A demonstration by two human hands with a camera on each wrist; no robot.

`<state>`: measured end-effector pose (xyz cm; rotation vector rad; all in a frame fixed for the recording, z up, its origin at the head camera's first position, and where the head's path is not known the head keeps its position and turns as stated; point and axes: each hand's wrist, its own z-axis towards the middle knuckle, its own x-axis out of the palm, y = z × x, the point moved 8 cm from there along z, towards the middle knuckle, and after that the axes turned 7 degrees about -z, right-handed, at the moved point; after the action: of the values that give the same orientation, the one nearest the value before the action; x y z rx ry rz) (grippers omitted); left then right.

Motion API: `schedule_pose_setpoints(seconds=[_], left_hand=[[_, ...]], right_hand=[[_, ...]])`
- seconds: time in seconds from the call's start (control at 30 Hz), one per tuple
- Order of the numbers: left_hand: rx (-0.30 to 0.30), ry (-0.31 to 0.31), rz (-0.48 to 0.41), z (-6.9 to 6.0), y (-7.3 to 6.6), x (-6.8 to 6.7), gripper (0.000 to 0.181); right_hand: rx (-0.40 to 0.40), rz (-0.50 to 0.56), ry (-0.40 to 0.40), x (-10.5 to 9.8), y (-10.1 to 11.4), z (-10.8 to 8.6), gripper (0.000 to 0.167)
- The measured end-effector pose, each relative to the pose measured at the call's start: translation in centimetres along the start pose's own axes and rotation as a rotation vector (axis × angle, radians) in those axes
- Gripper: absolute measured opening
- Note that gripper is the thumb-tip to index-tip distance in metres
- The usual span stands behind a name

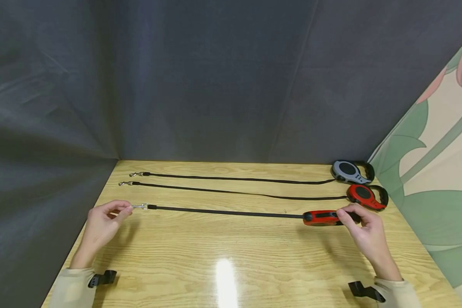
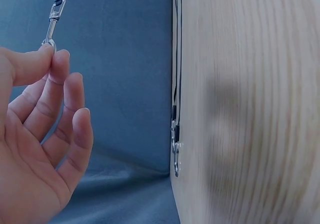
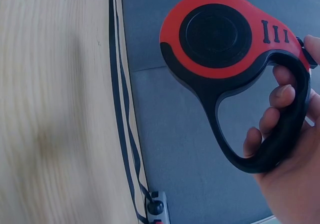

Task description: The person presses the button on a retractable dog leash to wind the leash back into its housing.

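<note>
My right hand (image 1: pixel 365 229) grips the black loop handle of a red and black retractable dog leash (image 3: pixel 212 34), held above the table. In the right wrist view the fingers curl through that handle, with the thumb near its top. From the casing a black strap (image 1: pixel 227 212) runs taut to the left. At its far end my left hand (image 2: pixel 45 99) pinches the silver snap hook (image 1: pixel 140 206) between thumb and index finger, the other fingers loosely bent. Behind lie a second red leash (image 1: pixel 363 196) and a grey leash (image 1: pixel 348 171), their straps stretched out leftward.
The wooden table (image 1: pixel 177 256) meets a dark grey cloth (image 1: pixel 215 85) at the back and left. A flower-patterned surface (image 1: pixel 427 179) borders the right side. Two snap hooks of the lying leashes, including the nearer hook (image 1: pixel 125 183), rest at the table's back left.
</note>
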<state>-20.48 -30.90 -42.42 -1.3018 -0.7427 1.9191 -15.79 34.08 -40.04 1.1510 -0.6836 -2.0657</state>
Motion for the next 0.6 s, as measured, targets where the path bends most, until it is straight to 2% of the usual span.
schedule_pose_setpoints(seconds=[0.43, 0.6], left_hand=[[0.004, 0.009, -0.007, -0.27, -0.26, 0.75, 0.004], [0.008, 0.023, 0.0, 0.05, -0.53, 1.02, 0.005]], right_hand=[[-0.023, 0.002, 0.023, 0.77, 0.7, 0.42, 0.011], [-0.048, 0.005, 0.03, 1.01, 1.1, 0.71, 0.008]])
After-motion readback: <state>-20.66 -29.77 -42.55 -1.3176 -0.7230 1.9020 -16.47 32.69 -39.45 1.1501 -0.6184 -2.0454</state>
